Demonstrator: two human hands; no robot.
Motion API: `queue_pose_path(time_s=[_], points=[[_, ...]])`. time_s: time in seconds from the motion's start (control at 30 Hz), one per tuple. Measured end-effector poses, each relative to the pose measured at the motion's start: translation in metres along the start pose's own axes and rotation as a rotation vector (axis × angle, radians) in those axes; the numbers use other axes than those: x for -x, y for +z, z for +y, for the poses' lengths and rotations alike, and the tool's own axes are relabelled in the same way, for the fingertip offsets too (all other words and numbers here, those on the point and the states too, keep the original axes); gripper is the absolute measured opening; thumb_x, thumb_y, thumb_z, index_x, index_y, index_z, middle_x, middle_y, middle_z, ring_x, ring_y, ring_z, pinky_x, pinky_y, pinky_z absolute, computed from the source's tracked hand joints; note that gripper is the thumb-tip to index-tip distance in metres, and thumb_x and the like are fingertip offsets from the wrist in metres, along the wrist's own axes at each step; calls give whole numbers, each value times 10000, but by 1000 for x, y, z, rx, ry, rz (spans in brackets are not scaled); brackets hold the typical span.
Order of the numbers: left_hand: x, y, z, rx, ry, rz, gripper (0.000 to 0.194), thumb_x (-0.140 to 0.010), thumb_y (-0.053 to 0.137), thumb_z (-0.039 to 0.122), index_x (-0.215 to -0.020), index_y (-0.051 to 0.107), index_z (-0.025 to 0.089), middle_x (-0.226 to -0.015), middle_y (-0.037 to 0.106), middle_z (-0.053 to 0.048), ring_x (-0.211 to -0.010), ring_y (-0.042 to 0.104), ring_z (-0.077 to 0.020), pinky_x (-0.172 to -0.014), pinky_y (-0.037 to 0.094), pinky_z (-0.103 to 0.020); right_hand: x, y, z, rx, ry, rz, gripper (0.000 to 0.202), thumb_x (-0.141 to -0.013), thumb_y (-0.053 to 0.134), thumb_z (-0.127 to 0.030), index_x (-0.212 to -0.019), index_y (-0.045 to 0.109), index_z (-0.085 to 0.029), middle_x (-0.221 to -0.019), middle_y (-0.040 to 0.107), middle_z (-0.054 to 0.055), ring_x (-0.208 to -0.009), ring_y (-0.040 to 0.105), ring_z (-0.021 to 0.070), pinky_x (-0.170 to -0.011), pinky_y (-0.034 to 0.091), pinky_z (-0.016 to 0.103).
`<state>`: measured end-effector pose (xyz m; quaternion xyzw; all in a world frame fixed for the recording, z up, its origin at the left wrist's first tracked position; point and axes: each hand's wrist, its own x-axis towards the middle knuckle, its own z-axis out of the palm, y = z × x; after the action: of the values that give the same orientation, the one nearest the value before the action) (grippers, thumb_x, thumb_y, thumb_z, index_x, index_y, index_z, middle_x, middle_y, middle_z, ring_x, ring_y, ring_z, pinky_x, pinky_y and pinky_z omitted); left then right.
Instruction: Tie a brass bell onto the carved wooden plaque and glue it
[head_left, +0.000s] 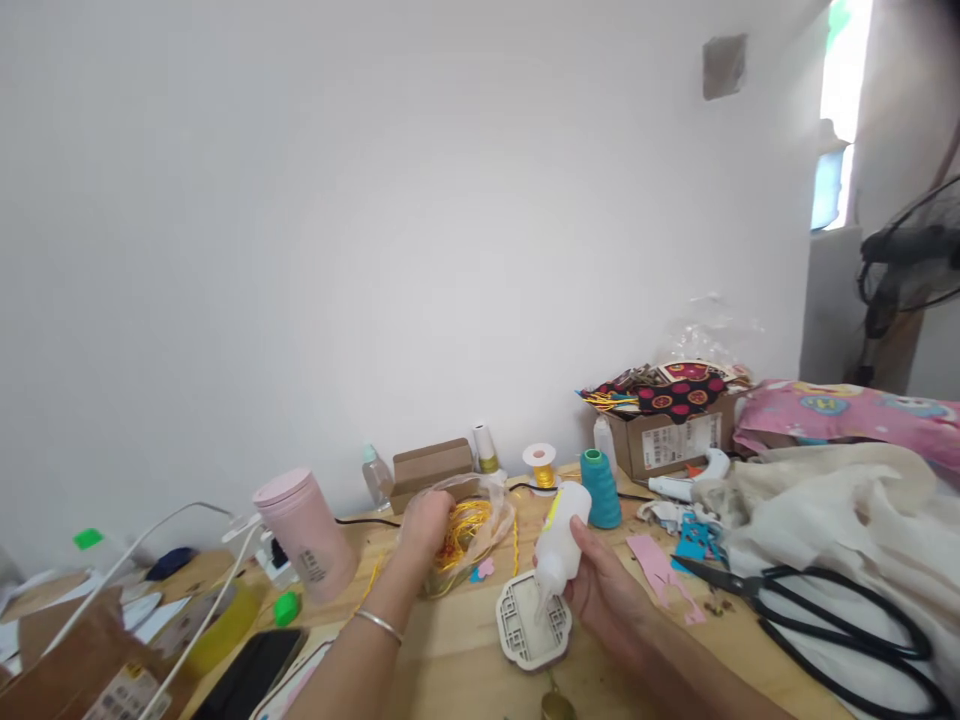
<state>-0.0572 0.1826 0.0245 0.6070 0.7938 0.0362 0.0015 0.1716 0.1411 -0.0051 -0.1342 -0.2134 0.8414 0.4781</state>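
Observation:
My right hand [604, 575] is wrapped round a white squeeze bottle [564, 530] with a yellow label, tilted so that its nozzle points down. Beneath the nozzle lies a pale plaque [517, 628] with scalloped edges and lattice cut-outs, flat on the table. The nozzle tip is over its plain middle; whether it touches I cannot tell. At the clear plastic bag [501, 515] of yellow cords [469, 530], my left hand [429, 522] has its fingers curled. What they pinch is hidden. A metal bangle [380, 626] circles the left wrist.
Large black scissors [757, 590] and pink scraps [652, 570] lie right. A teal thread cone [601, 490], gold spool [541, 470] and open cardboard box [431, 472] stand behind. At left are a pink tumbler [307, 540], a phone [255, 675] and white cables.

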Motion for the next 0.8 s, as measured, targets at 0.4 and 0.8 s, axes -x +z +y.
queue_pose_path(time_s=[0.4,0.8], points=[[-20,4,0,-161,11,-69,248,-795,469,279,-997,516,141,-1006,550,-59,-861,543,-174,-731,451,-380,-2,0,3,-34,-28,-12,255,-671,632,-342,-755,476,-158,-621,568,-26,-552,538,86,-486,411,180],[-25,10,-9,-155,25,-134,251,-796,468,280,-1010,510,154,-1021,543,-59,-866,541,-173,-731,451,-374,-8,-6,5,24,-7,-12,293,-632,648,-390,-732,493,-162,-644,595,-14,-580,554,112,-504,420,210]])
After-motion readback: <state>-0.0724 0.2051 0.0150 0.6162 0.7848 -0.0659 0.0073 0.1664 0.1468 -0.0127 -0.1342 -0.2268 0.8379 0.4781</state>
